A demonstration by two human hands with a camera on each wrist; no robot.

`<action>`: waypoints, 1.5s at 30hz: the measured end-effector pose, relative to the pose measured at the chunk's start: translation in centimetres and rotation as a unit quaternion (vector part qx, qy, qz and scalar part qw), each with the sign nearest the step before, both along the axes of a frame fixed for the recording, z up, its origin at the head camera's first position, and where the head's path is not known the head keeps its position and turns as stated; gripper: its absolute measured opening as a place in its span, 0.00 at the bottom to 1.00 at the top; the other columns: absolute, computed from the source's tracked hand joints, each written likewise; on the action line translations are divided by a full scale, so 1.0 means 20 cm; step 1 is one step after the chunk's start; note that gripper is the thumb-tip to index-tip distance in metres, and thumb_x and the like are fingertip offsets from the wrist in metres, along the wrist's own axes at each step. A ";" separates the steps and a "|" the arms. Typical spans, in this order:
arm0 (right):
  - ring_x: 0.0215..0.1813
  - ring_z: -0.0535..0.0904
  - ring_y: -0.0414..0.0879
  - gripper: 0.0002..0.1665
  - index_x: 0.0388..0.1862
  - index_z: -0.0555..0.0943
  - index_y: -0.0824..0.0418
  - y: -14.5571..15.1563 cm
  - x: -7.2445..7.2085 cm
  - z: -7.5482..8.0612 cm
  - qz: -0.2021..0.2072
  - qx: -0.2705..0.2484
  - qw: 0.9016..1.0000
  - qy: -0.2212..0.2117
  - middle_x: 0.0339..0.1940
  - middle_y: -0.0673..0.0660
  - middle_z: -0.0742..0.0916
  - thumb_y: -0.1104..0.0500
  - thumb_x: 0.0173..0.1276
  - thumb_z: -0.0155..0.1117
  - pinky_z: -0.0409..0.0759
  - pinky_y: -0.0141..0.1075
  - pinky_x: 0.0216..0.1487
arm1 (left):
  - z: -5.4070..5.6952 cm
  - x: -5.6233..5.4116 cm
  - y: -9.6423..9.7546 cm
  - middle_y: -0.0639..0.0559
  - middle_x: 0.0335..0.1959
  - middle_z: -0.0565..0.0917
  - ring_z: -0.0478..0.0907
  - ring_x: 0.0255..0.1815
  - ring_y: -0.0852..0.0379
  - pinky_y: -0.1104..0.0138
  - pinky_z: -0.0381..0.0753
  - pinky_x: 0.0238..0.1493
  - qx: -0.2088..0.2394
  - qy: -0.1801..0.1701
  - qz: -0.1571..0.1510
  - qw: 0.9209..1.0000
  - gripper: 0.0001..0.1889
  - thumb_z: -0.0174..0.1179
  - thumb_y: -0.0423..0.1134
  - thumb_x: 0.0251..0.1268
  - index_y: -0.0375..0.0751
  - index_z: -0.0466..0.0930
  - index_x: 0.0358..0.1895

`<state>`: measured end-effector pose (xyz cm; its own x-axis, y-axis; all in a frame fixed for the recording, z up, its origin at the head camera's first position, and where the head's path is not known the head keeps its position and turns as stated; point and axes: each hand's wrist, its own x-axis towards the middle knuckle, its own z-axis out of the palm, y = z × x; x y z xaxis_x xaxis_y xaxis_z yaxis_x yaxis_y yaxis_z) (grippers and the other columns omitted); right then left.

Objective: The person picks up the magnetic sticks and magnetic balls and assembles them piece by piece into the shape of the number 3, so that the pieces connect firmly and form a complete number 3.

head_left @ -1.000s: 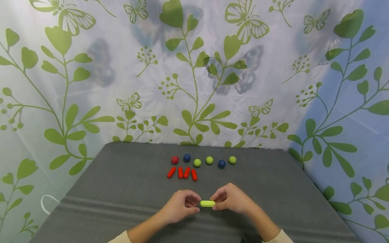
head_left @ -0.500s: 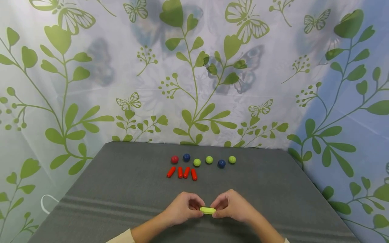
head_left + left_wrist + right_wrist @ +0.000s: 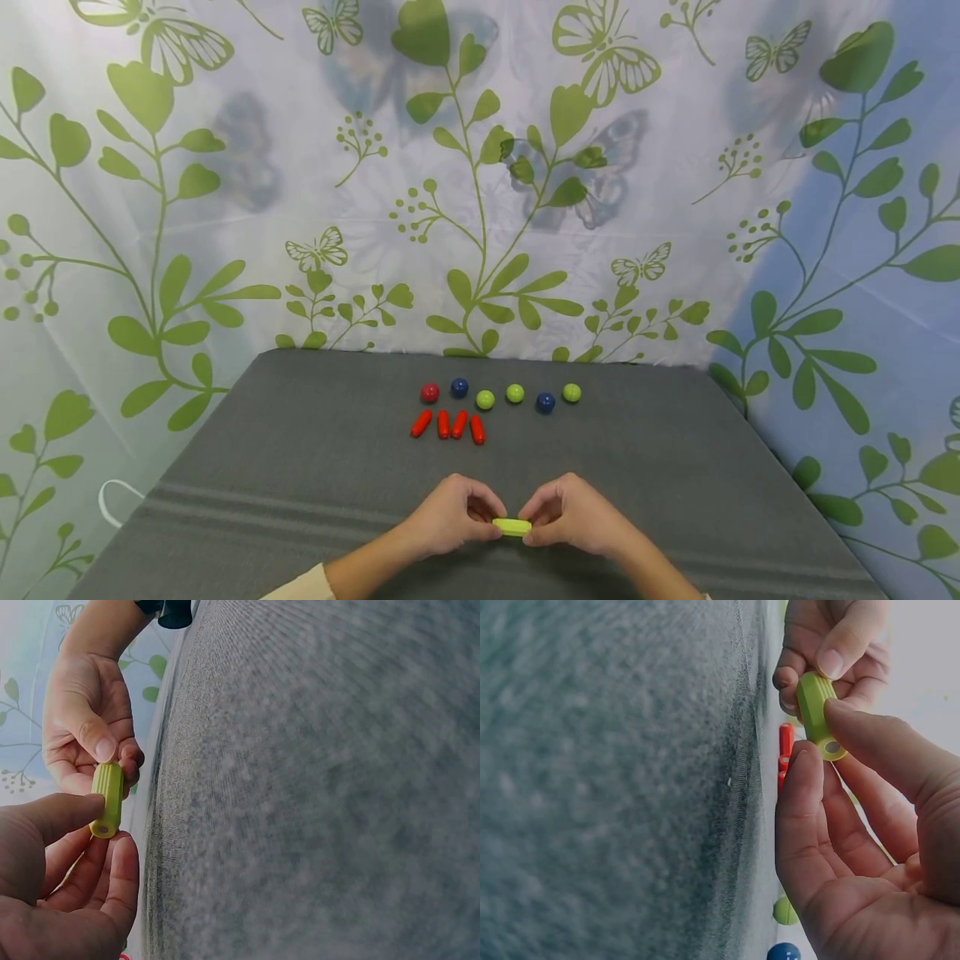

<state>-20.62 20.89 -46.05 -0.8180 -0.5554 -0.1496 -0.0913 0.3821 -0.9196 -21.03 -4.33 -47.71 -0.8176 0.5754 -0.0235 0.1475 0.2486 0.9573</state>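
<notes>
A short yellow-green ribbed magnetic rod (image 3: 512,527) lies level between the two hands, near the front of the table. My left hand (image 3: 453,518) pinches its left end between thumb and fingertips. At the other end, my right hand (image 3: 576,517) holds it the same way. The left wrist view shows the rod (image 3: 109,791) with a small round dot in its end face. A grey metal disc shows in the near end of the rod (image 3: 815,712) in the right wrist view.
Several red rods (image 3: 459,425) lie in a row beyond the hands. Behind them sit a red ball (image 3: 430,392), two blue balls (image 3: 545,402) and three yellow-green balls (image 3: 514,392). Grey cloth (image 3: 315,467) covers the table; a leaf-patterned curtain (image 3: 360,200) hangs behind and beside it.
Both hands and the yellow-green rod have come nearer to the person. The left fingertips, at the rod's left edge one second ago, now overlap and pinch that end. The balls and red rods stay put.
</notes>
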 end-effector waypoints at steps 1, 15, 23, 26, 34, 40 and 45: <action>0.32 0.86 0.42 0.11 0.40 0.90 0.63 0.00 0.00 0.00 0.000 -0.001 1.000 -0.002 0.34 0.63 0.91 0.63 0.57 0.80 0.82 0.32 0.33 | 0.00 0.00 0.00 0.47 0.34 0.88 0.81 0.31 0.61 0.74 0.80 0.33 -0.001 0.000 -0.002 1.000 0.07 0.73 0.27 0.56 0.38 0.90 0.38; 0.34 0.87 0.42 0.13 0.41 0.90 0.64 0.01 0.00 -0.02 0.019 -0.023 0.999 -0.013 0.34 0.61 0.92 0.62 0.58 0.80 0.84 0.33 0.35 | 0.02 0.01 0.00 0.56 0.29 0.88 0.81 0.28 0.63 0.74 0.81 0.33 -0.014 -0.001 -0.004 1.000 0.07 0.74 0.27 0.55 0.40 0.91 0.35; 0.36 0.88 0.44 0.17 0.46 0.88 0.69 0.09 -0.09 -0.02 -0.011 -0.022 1.000 0.010 0.41 0.66 0.91 0.61 0.61 0.78 0.86 0.36 0.36 | 0.01 0.00 0.00 0.56 0.28 0.87 0.80 0.28 0.63 0.74 0.80 0.31 -0.018 0.004 0.002 1.000 0.06 0.75 0.27 0.54 0.40 0.91 0.34; 0.37 0.88 0.42 0.17 0.46 0.88 0.68 0.13 -0.14 -0.03 -0.039 -0.008 0.998 0.039 0.42 0.64 0.91 0.60 0.61 0.78 0.85 0.35 0.36 | 0.01 0.01 0.00 0.57 0.27 0.86 0.79 0.27 0.62 0.74 0.78 0.30 -0.026 0.000 0.005 1.000 0.06 0.75 0.28 0.53 0.41 0.91 0.33; 0.41 0.87 0.42 0.23 0.50 0.87 0.69 0.25 -0.33 -0.02 -0.134 0.025 0.985 0.108 0.43 0.60 0.92 0.55 0.62 0.78 0.85 0.32 0.41 | 0.00 0.01 0.00 0.56 0.27 0.86 0.79 0.28 0.60 0.73 0.78 0.30 -0.037 -0.017 0.008 0.999 0.07 0.75 0.27 0.53 0.42 0.91 0.33; 0.48 0.87 0.44 0.25 0.54 0.87 0.64 0.33 -0.51 -0.04 -0.228 0.048 0.962 0.141 0.48 0.56 0.92 0.51 0.63 0.78 0.84 0.35 0.48 | 0.00 0.01 0.00 0.56 0.27 0.86 0.79 0.28 0.61 0.73 0.78 0.30 -0.041 -0.018 0.005 0.999 0.07 0.75 0.26 0.53 0.42 0.91 0.33; 0.53 0.86 0.50 0.24 0.53 0.88 0.62 0.38 -0.63 -0.05 -0.283 0.065 0.942 0.171 0.50 0.58 0.91 0.49 0.64 0.77 0.85 0.42 0.51 | 0.00 0.01 0.00 0.57 0.27 0.86 0.79 0.28 0.61 0.73 0.78 0.30 -0.047 -0.014 0.002 0.999 0.07 0.75 0.27 0.53 0.43 0.91 0.32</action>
